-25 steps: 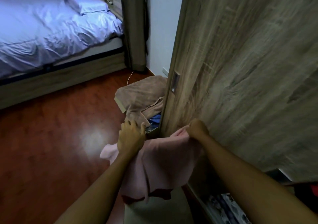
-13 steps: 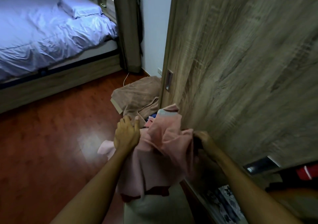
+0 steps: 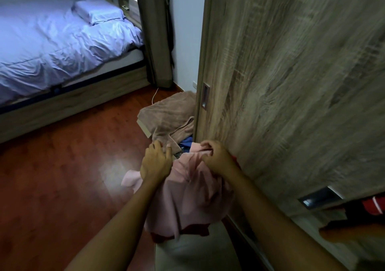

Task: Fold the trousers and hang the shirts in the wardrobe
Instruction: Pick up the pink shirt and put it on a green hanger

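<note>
While bunched in both hands [image 3: 183, 162], soft crumpled pink garment [image 3: 187, 197].

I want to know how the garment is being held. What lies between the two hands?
In the head view, bunched pink cloth spans the gap between the left hand and the right hand; the right hand grips its upper edge.

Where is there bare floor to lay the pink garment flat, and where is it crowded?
The wooden floor is bare between the bed frame and the left hand. Crowded: the brown towel pile by the wardrobe door, just beyond both hands gripping the pink garment; right hand is nearly against the door.
</note>
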